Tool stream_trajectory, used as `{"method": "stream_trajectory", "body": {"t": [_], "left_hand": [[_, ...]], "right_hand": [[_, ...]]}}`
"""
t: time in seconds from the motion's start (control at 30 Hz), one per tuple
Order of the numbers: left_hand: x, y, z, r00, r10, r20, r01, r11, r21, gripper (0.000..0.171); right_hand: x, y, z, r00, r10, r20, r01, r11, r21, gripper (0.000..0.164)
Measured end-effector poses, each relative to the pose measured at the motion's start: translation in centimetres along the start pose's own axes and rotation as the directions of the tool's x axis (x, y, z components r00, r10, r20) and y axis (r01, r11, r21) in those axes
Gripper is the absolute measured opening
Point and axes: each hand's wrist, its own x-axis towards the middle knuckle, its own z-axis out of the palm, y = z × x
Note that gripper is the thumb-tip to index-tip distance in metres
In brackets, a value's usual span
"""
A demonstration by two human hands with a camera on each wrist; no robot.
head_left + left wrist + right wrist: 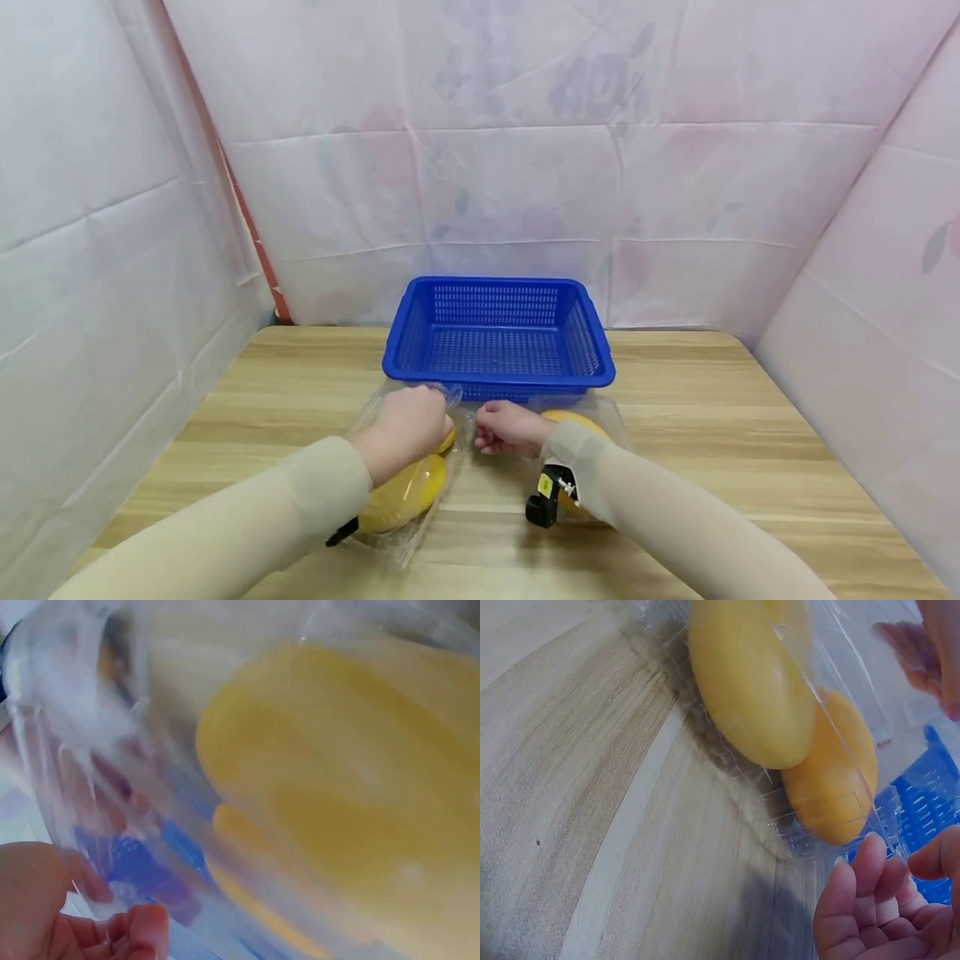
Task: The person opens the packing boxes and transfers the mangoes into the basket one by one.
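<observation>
My left hand (405,421) grips a clear plastic bag (401,546) with yellow mangoes (420,492) inside, left of the table's middle. In the left wrist view these mangoes (315,750) fill much of the picture, with my thumb and curled fingers at the lower left beside the film. Right of it, my right hand (513,427) pinches the edge of a second clear bag (611,412) between thumb and fingertips. Yellow-orange mangoes (829,776) rest in that bag, partly under my right wrist in the head view.
A blue perforated plastic basket (498,379) stands just beyond my hands, with nothing in it. The wood-grain table (697,433) meets pale patterned sheets (517,192) at the back and on both sides.
</observation>
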Motion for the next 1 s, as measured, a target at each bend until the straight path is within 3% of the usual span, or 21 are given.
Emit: {"method": "stream_trajectory", "body": {"t": [0.1, 0.33, 0.7, 1.0], "left_hand": [[-0.1, -0.6, -0.6, 1.000, 0.007, 0.022, -0.006, 0.999, -0.049, 0.031], [-0.5, -0.5, -0.5, 0.999, 0.045, -0.024, -0.046, 0.997, -0.063, 0.031], [-1.2, -0.8, -2.9, 0.996, 0.086, 0.028, -0.083, 0.993, -0.086, 0.036], [-1.4, -1.6, -4.0, 0.994, 0.031, 0.109, -0.011, 0.984, -0.178, 0.028]], "right_hand": [[0.0, 0.0, -0.1, 1.000, 0.001, -0.007, -0.001, 1.000, -0.001, 0.011], [-0.1, 0.0, -0.1, 1.000, -0.014, 0.005, 0.014, 1.000, -0.006, 0.009], [-0.6, -0.5, -0.4, 0.996, -0.061, -0.070, 0.043, 0.971, -0.236, 0.011], [-0.8, -1.0, -0.8, 0.998, -0.041, -0.044, 0.024, 0.944, -0.330, 0.015]]}}
